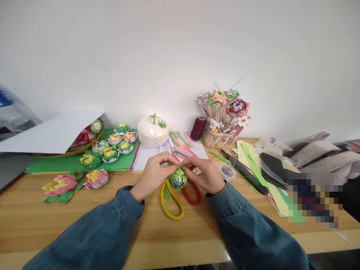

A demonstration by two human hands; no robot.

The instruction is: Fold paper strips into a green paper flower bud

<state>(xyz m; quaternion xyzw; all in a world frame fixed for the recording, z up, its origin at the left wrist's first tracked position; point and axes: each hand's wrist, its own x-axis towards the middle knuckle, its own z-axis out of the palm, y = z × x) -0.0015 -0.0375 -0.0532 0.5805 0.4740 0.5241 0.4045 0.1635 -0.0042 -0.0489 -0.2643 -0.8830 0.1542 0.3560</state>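
A green folded paper flower [177, 178] with a grey-white centre sits between both my hands above the wooden table [84, 217]. My left hand [153, 173] pinches its upper left edge, with a ring on one finger. My right hand [206, 174] grips its right side. Just below the flower lie scissors with a yellow handle loop [168, 204] and a red handle loop [194, 195]. Both my arms wear blue denim sleeves.
Several finished paper flowers [111, 148] lie on a green sheet [70, 163] at left, two more [73, 183] on the table. A white netted ball [153, 132], dark red thread spool [198, 128], basket of flower sticks [222, 112], paper strips [253, 165] and a black phone [272, 165] stand behind and right.
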